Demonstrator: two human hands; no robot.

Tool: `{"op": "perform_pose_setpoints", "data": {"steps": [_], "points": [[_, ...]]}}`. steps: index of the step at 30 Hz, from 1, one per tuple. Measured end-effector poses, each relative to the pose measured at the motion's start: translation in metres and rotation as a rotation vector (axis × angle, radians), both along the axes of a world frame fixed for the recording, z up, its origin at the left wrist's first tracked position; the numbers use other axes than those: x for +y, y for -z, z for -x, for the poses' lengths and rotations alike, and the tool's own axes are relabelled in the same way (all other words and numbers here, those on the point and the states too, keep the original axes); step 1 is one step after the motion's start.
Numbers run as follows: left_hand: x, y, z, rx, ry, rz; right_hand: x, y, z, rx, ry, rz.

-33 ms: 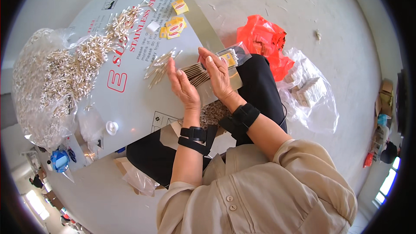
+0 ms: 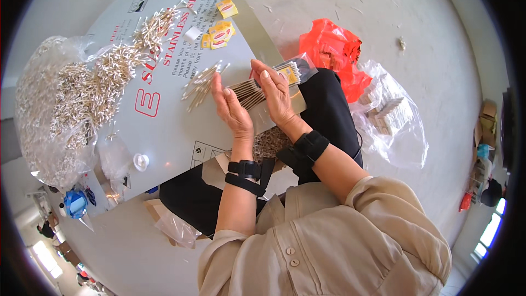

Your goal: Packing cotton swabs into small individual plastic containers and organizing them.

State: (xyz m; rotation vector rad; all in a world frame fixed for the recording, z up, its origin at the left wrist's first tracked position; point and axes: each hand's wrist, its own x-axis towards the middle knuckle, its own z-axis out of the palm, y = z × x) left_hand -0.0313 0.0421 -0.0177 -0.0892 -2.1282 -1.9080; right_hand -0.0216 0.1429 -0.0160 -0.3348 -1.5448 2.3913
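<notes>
A bundle of cotton swabs (image 2: 247,94) with brown sticks lies between my two hands, over the table's near right corner. My left hand (image 2: 234,112) stands at its left side, fingers straight and the palm turned inward. On the other side my right hand (image 2: 276,98) faces it, fingers stretched and held together, covering part of the bundle. Whether either palm presses on the stick ends cannot be made out. Loose cotton swabs (image 2: 203,85) lie just left of my left fingertips. Past my right hand rests a small clear bag of swabs with a yellow label (image 2: 288,74).
A big clear bag (image 2: 41,109) spills a heap of cotton swabs (image 2: 118,66) across the table (image 2: 175,126). Yellow cards (image 2: 222,33) and a white cap (image 2: 141,162) lie there too. On the right are a red plastic bag (image 2: 326,44) and a clear bag of white packs (image 2: 392,115).
</notes>
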Motion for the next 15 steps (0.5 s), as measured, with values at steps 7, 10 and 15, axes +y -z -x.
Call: {"op": "perform_pose_setpoints", "data": {"steps": [7,10,15], "points": [[-0.013,-0.013,-0.003,0.004,0.106,0.141,0.034,-0.025,-0.006,0.054,-0.043,-0.507],[-0.018,-0.024,-0.016,0.058,0.296,1.008,0.056,-0.035,-0.020,0.125,-0.109,-0.971],[-0.018,-0.023,-0.027,0.000,0.350,1.133,0.055,-0.028,-0.026,0.291,-0.215,-1.331]]}}
